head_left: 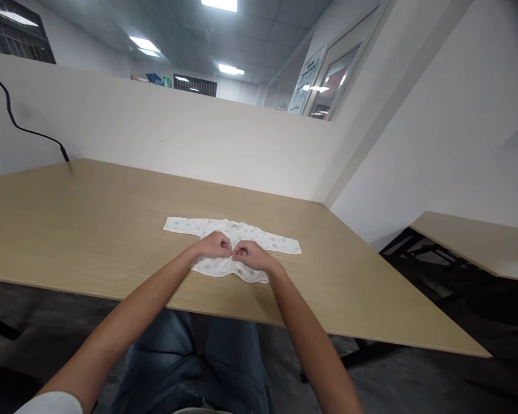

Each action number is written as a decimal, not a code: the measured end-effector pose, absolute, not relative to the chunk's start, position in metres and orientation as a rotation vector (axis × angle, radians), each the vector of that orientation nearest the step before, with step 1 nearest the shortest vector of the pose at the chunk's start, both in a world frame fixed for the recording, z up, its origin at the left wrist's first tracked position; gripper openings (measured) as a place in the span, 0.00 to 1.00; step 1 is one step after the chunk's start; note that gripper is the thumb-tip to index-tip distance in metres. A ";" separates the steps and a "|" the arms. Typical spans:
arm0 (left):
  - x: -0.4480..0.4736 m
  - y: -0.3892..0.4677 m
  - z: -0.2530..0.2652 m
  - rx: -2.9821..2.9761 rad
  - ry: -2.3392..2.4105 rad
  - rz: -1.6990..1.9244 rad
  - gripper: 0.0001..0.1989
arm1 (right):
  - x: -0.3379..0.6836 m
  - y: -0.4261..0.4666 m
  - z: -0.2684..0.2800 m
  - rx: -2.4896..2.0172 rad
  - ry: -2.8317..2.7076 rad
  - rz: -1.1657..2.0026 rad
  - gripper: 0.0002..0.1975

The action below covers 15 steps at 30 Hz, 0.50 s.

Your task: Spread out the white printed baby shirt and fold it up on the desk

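Note:
A small white baby shirt (218, 266) with a faint print lies spread on the table, its two long sleeves stretched out to either side and its neckline toward the far side. My left hand (216, 244) and my right hand (249, 253) meet at the middle of its front. Fingers of both hands are pinched together on the fabric along the centre line, thumbs nearly touching. Whatever fastening may lie between the fingertips is too small and hidden to make out. Below the hands, the hem shows a slight gap and wavy folds.
The shirt rests on a wide wooden table (112, 230), whose near edge crosses above my legs (198, 362). A white partition (198, 144) rises along the back. At far left a black cable (34, 132) hangs down to the tabletop. Another table (479, 241) stands to the right.

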<state>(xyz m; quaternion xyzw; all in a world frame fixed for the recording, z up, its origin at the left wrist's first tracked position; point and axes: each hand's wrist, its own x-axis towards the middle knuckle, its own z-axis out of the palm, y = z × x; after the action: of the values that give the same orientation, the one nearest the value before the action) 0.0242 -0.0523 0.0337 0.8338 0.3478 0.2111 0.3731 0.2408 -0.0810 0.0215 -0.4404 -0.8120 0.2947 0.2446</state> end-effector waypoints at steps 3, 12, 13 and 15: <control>0.022 -0.049 0.033 2.154 0.888 0.484 0.11 | 0.241 -0.081 0.023 -1.188 -2.225 0.827 0.07; 0.022 -0.051 0.033 2.325 0.853 0.455 0.08 | 0.243 -0.079 0.019 -1.167 -2.207 0.841 0.09; 0.023 -0.051 0.033 2.335 0.850 0.454 0.08 | 0.243 -0.078 0.018 -1.181 -2.200 0.820 0.09; 0.023 -0.050 0.032 2.346 0.843 0.458 0.07 | 0.241 -0.078 0.017 -1.210 -2.195 0.745 0.10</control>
<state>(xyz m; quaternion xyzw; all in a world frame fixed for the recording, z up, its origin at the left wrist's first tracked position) 0.0230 -0.0499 0.0319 0.8833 0.3173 0.1723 0.2991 0.2407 -0.0779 0.0170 -0.4467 -0.8106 0.2750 0.2603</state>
